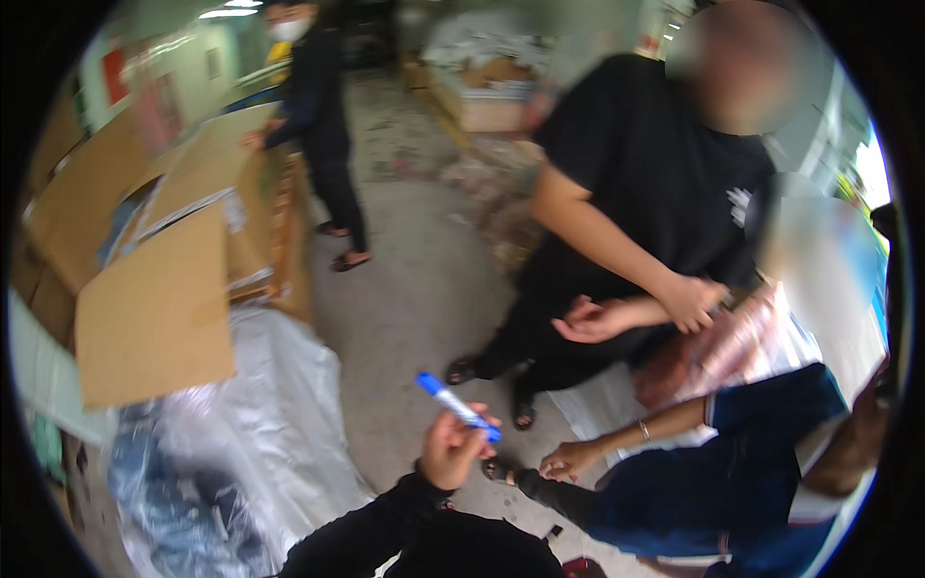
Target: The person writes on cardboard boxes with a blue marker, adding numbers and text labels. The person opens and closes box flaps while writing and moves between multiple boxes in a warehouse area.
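My left hand (450, 453), at the end of a black sleeve, is closed around a marker pen (451, 400). The marker has a white barrel with blue at both ends. It slants up to the left, its upper end standing clear of my fingers over the grey floor. My right hand does not show. To the right, a person in a dark blue shirt reaches a hand (570, 459) toward the area near mine, without touching the marker.
Brown cardboard sheets (159, 313) and clear plastic bags (279, 405) holding dark blue goods are piled at left. A person in black (665, 193) stands ahead at right beside a plastic-wrapped pinkish bundle (713, 356). Another person (323, 106) stands farther back by the cardboard.
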### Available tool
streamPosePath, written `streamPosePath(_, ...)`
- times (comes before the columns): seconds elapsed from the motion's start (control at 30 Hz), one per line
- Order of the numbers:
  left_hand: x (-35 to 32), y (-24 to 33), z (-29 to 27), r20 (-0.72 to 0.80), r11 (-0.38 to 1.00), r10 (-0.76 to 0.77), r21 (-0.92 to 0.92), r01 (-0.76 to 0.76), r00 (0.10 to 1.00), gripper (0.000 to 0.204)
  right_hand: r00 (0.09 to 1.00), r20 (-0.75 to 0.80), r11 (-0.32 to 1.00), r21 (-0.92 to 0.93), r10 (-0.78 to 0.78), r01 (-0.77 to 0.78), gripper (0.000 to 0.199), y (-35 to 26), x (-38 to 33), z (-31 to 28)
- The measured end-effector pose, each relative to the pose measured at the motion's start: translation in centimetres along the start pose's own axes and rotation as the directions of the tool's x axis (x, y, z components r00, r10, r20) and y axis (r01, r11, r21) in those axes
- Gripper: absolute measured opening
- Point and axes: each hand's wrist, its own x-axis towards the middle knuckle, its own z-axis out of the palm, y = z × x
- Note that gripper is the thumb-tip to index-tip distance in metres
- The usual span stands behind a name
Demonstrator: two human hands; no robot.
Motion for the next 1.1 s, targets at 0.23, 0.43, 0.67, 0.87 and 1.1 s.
streamPosePath(0.23,-1.9,1.2,0.1,-0.041,0.999,-0.009,-0.05,0.007,0.999,0.036,0.962,0.238,0.989,0.097,-0.134,0.114,0.045,-0.5,9.1,-0.1)
streamPosePath(0.43,-4.9,0.8,-3.3,-0.194,0.997,0.073,-0.022,-0.078,0.978,0.027,0.924,0.313,0.975,0.054,-0.221,0.215,0.037,-3.3,12.9,-0.8)
streamPosePath(0.67,-8.0,2.2,-4.2,-0.313,0.981,0.172,-0.028,-0.19,0.934,0.027,0.816,0.407,0.889,-0.023,-0.41,0.458,0.028,-4.7,16.0,-2.0)
streamPosePath(0.87,-10.6,3.2,-5.6,-0.394,0.986,0.162,0.04,-0.159,0.905,0.02,0.694,0.463,0.77,-0.039,-0.551,0.637,0.027,-4.4,18.3,-1.7)
streamPosePath(1.1,-12.9,3.7,-6.7,-0.502,0.984,0.173,0.053,-0.17,0.848,0.019,0.795,0.448,0.913,0.182,-0.408,0.366,0.032,-4.6,19.8,-0.9)
